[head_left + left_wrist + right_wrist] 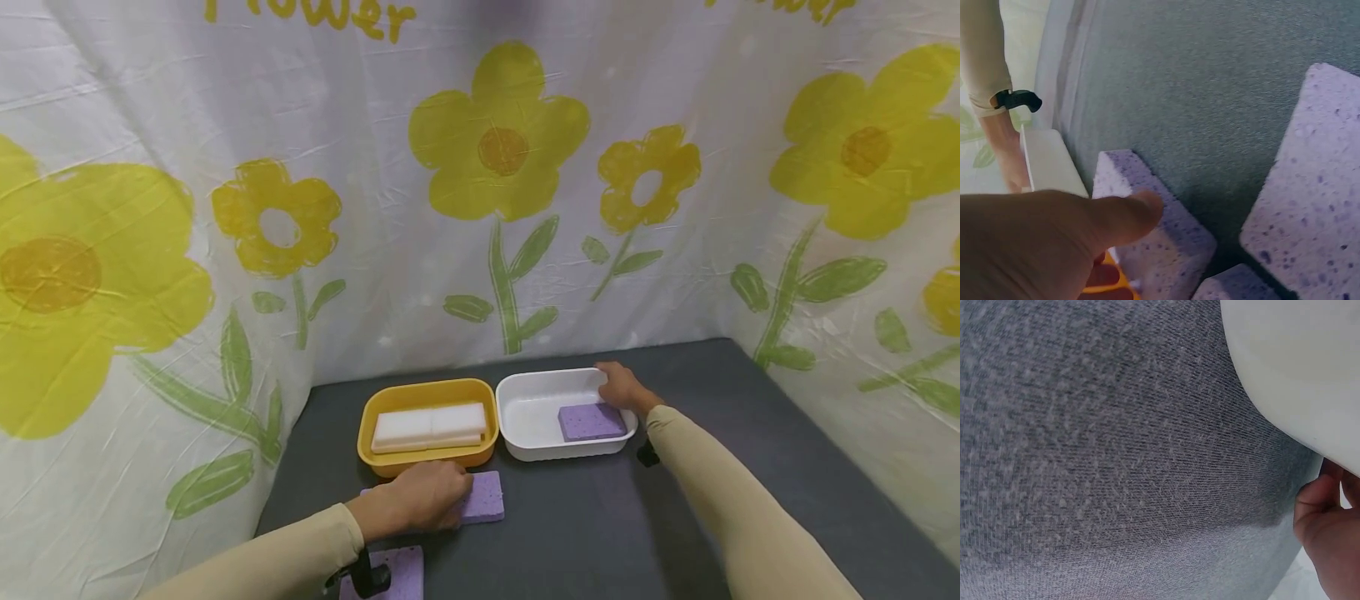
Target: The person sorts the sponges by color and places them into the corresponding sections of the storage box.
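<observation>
My left hand (426, 497) pinches a purple speckled sponge (486, 497) just in front of the yellow tub (472, 457). In the left wrist view the thumb lies across the sponge (1166, 250), with the other fingers mostly hidden below. Purple shows on the far side of this hand too, and another purple sponge (405, 571) lies nearer, partly under the wrist. My right hand (621, 387) grips the right end of the white tub (525, 450). Inside that tub, at its right, lies one purple sponge (591, 422).
White sponges (427, 425) lie side by side in the yellow tub, which stands left of the white one, their ends close together. Both stand on a dark grey cloth-covered table (570, 533). A flower-printed curtain (375, 292) rises behind and at the sides.
</observation>
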Demonstrator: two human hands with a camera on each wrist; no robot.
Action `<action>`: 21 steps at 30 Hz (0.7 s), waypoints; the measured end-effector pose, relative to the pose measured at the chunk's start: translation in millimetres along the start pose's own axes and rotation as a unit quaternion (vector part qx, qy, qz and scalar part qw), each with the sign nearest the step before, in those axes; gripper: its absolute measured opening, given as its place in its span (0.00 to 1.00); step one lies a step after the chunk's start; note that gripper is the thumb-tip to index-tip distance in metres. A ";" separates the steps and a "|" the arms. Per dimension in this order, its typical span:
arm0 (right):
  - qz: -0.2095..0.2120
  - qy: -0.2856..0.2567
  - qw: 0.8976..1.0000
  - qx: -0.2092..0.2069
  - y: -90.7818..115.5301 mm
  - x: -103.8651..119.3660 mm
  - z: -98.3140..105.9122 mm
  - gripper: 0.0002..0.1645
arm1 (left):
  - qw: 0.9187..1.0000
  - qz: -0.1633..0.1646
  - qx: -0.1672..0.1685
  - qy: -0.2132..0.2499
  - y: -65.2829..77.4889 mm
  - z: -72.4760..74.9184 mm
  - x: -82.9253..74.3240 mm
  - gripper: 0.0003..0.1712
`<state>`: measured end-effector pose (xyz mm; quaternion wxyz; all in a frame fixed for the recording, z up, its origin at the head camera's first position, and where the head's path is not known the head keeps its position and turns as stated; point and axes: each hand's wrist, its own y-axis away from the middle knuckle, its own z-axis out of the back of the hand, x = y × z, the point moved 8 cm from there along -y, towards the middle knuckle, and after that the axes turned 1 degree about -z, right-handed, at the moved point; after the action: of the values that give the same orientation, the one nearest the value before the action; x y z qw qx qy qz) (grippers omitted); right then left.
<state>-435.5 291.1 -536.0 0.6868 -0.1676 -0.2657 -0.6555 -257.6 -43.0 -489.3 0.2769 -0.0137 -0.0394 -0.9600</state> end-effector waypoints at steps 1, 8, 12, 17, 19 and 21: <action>0.000 0.000 1.000 0.000 0.3 0.1 -0.2 0.38 | 1.000 0.004 -0.005 -0.007 0.8 -0.5 0.0 0.17; 0.004 0.002 1.000 -0.006 0.6 0.4 1.2 0.38 | 0.999 0.020 -0.034 -0.028 3.3 -2.9 0.6 0.19; 0.005 -0.001 1.000 -0.009 -2.6 -2.1 0.0 0.38 | 0.999 0.023 -0.034 -0.015 2.2 -6.8 2.1 0.19; 0.006 -0.010 1.000 -0.013 -4.8 -4.8 -1.5 0.39 | 0.999 0.027 -0.028 0.010 -0.2 -12.7 4.7 0.18; 0.006 -0.011 1.000 -0.015 -4.6 -5.4 -1.4 0.39 | 0.999 0.030 -0.025 0.019 -1.5 -14.5 5.8 0.18; 0.006 -0.009 1.000 -0.016 -4.1 -5.8 -1.2 0.39 | 0.999 0.033 -0.023 0.027 -2.3 -15.3 6.2 0.18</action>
<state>-439.3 294.7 -540.8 0.6852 -0.1864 -0.2604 -0.6542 -264.2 -45.6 -504.4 0.3086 0.0046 -0.0094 -0.9511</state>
